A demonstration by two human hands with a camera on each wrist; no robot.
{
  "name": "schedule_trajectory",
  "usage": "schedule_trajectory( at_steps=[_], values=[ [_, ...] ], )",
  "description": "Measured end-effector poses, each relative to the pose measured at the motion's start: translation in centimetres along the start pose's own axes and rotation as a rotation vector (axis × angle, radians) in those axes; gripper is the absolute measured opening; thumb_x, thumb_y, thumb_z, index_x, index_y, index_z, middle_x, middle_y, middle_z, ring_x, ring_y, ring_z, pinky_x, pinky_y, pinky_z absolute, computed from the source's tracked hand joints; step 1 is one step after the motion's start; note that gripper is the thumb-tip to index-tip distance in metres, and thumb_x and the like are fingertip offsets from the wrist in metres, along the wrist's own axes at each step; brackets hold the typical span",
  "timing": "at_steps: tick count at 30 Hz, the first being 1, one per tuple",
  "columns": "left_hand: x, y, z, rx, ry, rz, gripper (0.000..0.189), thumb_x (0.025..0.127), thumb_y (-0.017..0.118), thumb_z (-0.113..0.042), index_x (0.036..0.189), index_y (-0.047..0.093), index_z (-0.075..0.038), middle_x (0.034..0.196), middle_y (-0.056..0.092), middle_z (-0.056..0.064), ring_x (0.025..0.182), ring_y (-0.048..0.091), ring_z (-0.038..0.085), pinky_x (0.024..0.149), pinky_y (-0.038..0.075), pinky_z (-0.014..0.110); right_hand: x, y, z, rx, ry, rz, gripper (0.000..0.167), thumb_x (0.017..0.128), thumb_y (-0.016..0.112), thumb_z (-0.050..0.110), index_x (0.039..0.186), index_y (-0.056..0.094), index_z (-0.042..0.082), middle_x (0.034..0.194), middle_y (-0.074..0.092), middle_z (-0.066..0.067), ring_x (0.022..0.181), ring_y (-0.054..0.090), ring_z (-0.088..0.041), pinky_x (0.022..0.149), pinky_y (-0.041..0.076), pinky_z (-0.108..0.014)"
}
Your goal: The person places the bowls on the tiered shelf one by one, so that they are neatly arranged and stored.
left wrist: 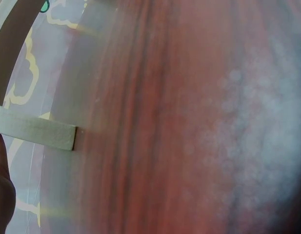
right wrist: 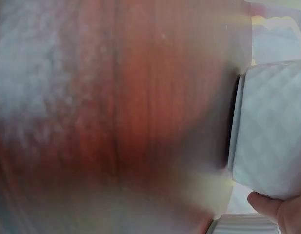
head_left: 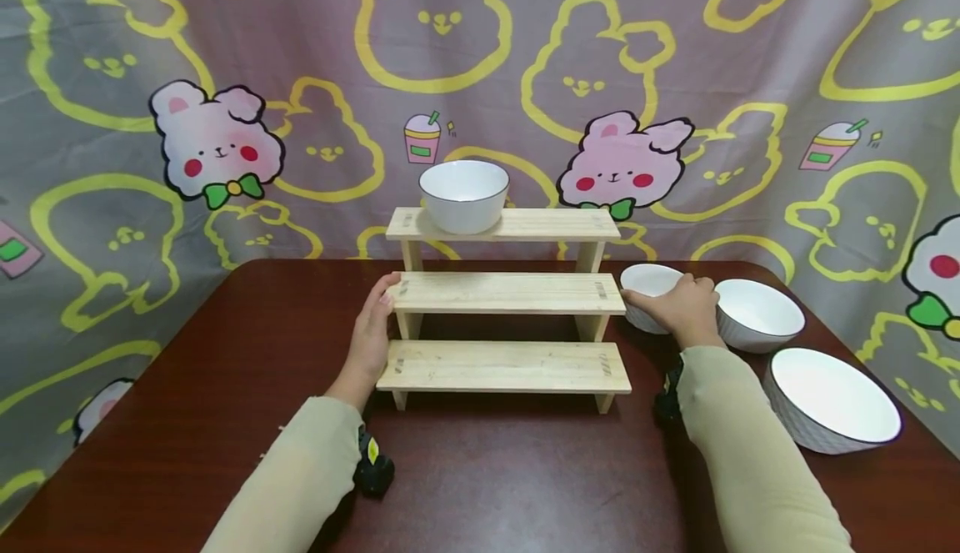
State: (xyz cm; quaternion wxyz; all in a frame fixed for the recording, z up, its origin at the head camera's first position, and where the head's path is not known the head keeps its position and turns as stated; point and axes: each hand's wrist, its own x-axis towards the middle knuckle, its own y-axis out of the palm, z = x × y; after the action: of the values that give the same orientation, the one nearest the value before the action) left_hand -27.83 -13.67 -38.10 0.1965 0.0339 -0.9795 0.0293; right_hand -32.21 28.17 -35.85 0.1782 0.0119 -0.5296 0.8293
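One bowl [head_left: 465, 198] occupies the top tier [head_left: 558, 221] of the rack [head_left: 510, 290], three bowls [head_left: 834, 394] remain to its right, your right hand [head_left: 684, 307] curls round the smallest bowl [head_left: 648, 279], and your left hand [head_left: 370, 332], fingers extended, touches the rack.

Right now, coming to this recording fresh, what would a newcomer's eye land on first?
Probably the wooden rack in mid-picture, with the top bowl on its highest shelf and the left hand at its left side. Next, the right hand holding the small bowl just right of the rack, with the medium bowl and large bowl further right. Behind hangs the cloth, loud with yellow outlines and cartoon faces.
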Motion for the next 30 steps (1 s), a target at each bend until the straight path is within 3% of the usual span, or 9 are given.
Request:
schedule_trajectory(
  at_steps=[11, 19, 30],
  values=[
    [-0.1, 0.1, 0.1, 0.003, 0.013, -0.003, 0.044, 0.098, 0.030, -0.018, 0.138, 0.038, -0.003, 0.145, 0.036, 0.011, 0.129, 0.031, 0.021, 0.106, 0.020, 0.034, 0.6, -1.6, 0.3, 0.041, 0.013, -0.019, 0.112, 0.063, 0.065, 0.068, 0.125, 0.037, -0.021, 0.118, 0.034, -0.040, 0.108, 0.034, -0.054, 0.086, 0.038, -0.058],
    [-0.2, 0.0, 0.2, 0.022, 0.023, -0.010, 0.044, 0.097, 0.030, -0.019, 0.137, 0.039, -0.003, 0.144, 0.037, 0.012, 0.129, 0.032, 0.021, 0.106, 0.020, 0.035, 1.2, -3.8, 1.1, -0.003, -0.035, -0.015, 0.114, 0.062, 0.063, 0.073, 0.118, 0.040, -0.024, 0.112, 0.037, -0.041, 0.102, 0.036, -0.053, 0.079, 0.040, -0.057],
    [-0.1, 0.0, 0.1, 0.025, 0.036, 0.006, 0.043, 0.099, 0.028, -0.018, 0.138, 0.038, -0.003, 0.146, 0.034, 0.012, 0.133, 0.027, 0.022, 0.109, 0.017, 0.037, 1.3, -6.9, 2.5, -0.026, -0.101, -0.034, 0.103, 0.065, 0.062, 0.070, 0.109, 0.047, -0.022, 0.102, 0.047, -0.036, 0.102, 0.037, -0.045, 0.082, 0.031, -0.055]
  ],
)
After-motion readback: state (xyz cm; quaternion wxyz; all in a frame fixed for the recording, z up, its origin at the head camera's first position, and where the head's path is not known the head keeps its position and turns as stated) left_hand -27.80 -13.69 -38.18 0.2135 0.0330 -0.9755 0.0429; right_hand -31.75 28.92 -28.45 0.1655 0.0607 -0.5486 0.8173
